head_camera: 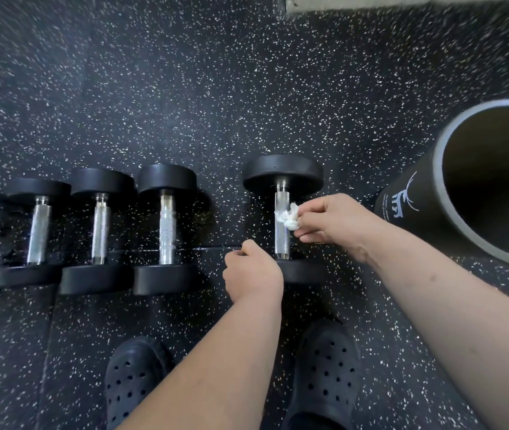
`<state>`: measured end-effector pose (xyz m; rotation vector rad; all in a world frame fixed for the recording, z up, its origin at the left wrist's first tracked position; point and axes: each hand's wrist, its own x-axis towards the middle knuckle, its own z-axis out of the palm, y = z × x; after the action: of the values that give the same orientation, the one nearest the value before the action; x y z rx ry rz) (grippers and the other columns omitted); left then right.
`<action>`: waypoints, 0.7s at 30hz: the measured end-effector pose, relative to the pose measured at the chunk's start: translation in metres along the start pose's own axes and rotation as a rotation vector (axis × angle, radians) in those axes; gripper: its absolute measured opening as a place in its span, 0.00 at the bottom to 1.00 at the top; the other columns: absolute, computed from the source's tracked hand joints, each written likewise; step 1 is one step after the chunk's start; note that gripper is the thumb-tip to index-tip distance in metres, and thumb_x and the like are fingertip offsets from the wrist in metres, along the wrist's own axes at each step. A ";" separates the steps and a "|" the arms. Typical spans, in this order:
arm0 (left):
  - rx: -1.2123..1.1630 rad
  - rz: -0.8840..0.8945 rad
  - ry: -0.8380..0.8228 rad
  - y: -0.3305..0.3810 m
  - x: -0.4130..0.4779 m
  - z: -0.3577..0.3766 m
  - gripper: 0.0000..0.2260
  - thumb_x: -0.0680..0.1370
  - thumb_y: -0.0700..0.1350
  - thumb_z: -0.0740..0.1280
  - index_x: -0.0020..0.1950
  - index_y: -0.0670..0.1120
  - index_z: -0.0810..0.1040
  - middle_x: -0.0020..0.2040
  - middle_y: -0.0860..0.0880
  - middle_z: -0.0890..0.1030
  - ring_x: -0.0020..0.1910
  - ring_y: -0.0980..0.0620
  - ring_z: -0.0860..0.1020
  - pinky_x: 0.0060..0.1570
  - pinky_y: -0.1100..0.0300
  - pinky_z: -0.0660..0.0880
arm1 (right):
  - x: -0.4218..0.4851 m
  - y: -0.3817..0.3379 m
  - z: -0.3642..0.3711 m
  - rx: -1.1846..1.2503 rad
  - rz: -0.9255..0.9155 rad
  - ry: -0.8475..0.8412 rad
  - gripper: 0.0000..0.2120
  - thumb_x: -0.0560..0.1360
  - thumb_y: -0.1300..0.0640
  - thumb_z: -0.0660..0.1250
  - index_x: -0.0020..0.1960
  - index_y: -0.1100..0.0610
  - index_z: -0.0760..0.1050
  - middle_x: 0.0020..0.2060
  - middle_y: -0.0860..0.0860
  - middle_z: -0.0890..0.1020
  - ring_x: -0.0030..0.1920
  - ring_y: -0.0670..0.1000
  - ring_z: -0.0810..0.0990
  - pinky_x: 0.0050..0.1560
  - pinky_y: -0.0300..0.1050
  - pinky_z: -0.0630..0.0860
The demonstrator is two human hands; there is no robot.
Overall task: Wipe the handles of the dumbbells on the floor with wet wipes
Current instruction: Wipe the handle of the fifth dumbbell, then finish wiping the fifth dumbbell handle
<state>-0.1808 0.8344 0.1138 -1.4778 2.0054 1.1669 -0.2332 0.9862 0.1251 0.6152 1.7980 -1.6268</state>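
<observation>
Dumbbells (167,228) lie in a row on a black rubber floor (185,88) flecked with white, seen from above by the person bending over them. There are five, side by side, each with a steel bar pointing away from the viewer and a round black head at either end. Four sit close together on the left, and the leftmost is cut off by the edge of the view. The fifth dumbbell (282,172) lies a little apart at the right end of the row, just beyond the person's feet.

The right hand (337,221) pinches a crumpled white wet wipe (288,217) between thumb and fingertips and holds it against the right side of this dumbbell's knurled handle (281,240), above its middle. The left hand (251,273) has its fingers curled over the left rim of the same dumbbell's near head, gripping it, and hides most of that head. Both forearms are bare.

Right of the fifth dumbbell, near but apart from it, sits a black cylindrical container (408,206) with a grey rim. It is open and dark inside, with white markings on its side too small to read. Two black clogs (324,367) with round holes stand on the floor nearest the viewer. A pale strip (402,1) runs along the floor's far right edge.
</observation>
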 end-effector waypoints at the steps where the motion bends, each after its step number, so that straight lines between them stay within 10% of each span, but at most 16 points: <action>1: 0.012 0.012 -0.003 0.001 -0.001 -0.002 0.16 0.83 0.54 0.54 0.60 0.47 0.75 0.61 0.43 0.80 0.59 0.41 0.76 0.54 0.50 0.69 | -0.004 -0.002 0.002 0.028 -0.002 -0.004 0.07 0.78 0.68 0.69 0.51 0.62 0.85 0.46 0.60 0.88 0.45 0.51 0.88 0.49 0.43 0.86; 11: 0.167 0.485 -0.063 0.030 -0.063 -0.046 0.17 0.83 0.54 0.60 0.69 0.50 0.76 0.64 0.49 0.78 0.65 0.45 0.75 0.64 0.46 0.74 | -0.073 -0.026 0.006 0.306 -0.017 0.145 0.04 0.80 0.67 0.71 0.51 0.61 0.84 0.41 0.57 0.88 0.44 0.52 0.87 0.44 0.42 0.86; 21: 0.158 0.845 -0.283 0.058 -0.152 -0.085 0.08 0.82 0.56 0.67 0.55 0.56 0.83 0.51 0.59 0.84 0.51 0.56 0.81 0.52 0.57 0.75 | -0.174 -0.065 -0.018 0.183 -0.215 0.208 0.06 0.80 0.62 0.72 0.56 0.61 0.84 0.42 0.57 0.87 0.41 0.51 0.83 0.39 0.43 0.82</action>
<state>-0.1640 0.8619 0.2947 -0.3180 2.4914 1.3580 -0.1607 1.0082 0.2961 0.7163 1.9317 -1.9498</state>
